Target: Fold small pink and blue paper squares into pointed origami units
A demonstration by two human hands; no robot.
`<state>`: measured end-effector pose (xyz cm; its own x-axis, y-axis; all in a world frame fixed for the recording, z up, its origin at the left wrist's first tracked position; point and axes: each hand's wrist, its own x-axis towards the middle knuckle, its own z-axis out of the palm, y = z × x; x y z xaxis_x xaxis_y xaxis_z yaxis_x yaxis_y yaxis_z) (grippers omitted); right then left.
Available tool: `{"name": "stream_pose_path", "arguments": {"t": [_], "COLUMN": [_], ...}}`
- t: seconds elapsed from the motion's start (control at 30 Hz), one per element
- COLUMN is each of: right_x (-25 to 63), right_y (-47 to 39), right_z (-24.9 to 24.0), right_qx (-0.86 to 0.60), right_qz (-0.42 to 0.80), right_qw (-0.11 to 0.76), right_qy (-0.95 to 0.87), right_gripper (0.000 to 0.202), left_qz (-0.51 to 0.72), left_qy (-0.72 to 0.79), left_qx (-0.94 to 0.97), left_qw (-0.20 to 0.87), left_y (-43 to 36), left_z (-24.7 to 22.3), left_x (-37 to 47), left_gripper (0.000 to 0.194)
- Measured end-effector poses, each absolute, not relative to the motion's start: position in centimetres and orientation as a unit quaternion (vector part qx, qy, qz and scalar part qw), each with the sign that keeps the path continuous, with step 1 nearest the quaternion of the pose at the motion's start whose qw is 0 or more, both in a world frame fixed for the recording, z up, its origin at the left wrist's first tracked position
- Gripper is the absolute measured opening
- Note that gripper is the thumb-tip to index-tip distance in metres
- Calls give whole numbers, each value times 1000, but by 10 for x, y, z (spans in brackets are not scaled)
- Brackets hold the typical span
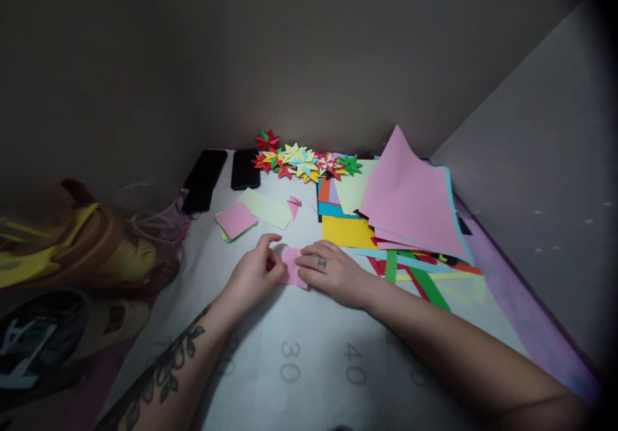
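A small square of pink paper [292, 268] lies on the white mat between my two hands. My left hand [258, 262] is at its left edge, thumb tip against the paper, index finger raised and bent, the other fingers curled under. From the right, my right hand [333, 270] rests its fingertips on the paper and holds it; the thumb is hidden. Beyond my hands are a short stack of paper squares [236, 220] with pink on top, a pale green paper strip [268, 207] and a small folded pink piece [294, 206].
Several folded paper stars [302, 160] line the back by the wall. Large pink sheets [410, 199], a yellow sheet [345, 231] and green strips [427, 287] lie at the right. Two black phones [245, 169] are at the back left. A brown and yellow bag [111, 244] stands left.
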<state>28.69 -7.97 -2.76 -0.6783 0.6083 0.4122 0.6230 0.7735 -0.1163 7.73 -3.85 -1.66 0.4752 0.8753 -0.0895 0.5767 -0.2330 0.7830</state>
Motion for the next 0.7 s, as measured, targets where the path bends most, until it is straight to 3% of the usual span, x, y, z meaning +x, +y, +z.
{"name": "stream_pose_path", "arguments": {"t": [0.17, 0.3, 0.47, 0.7], "right_x": [290, 295, 294, 283], "right_y": [-77, -75, -72, -67], "right_z": [-29, -32, -32, -32], "right_qx": [-354, -368, -406, -504], "right_qz": [-20, 9, 124, 223], "right_qw": [207, 198, 248, 272], "right_qy": [-912, -908, -871, -789], "right_gripper": [20, 16, 15, 12], "left_qz": [193, 168, 111, 70], "left_qy": [486, 375, 263, 248], "left_qx": [796, 891, 938, 951], "left_qw": [304, 195, 196, 171], "left_y": [-37, -36, -32, -32], "left_z": [-15, -10, -10, -8], "left_x": [76, 75, 72, 71], "left_gripper": [40, 20, 19, 16]}}
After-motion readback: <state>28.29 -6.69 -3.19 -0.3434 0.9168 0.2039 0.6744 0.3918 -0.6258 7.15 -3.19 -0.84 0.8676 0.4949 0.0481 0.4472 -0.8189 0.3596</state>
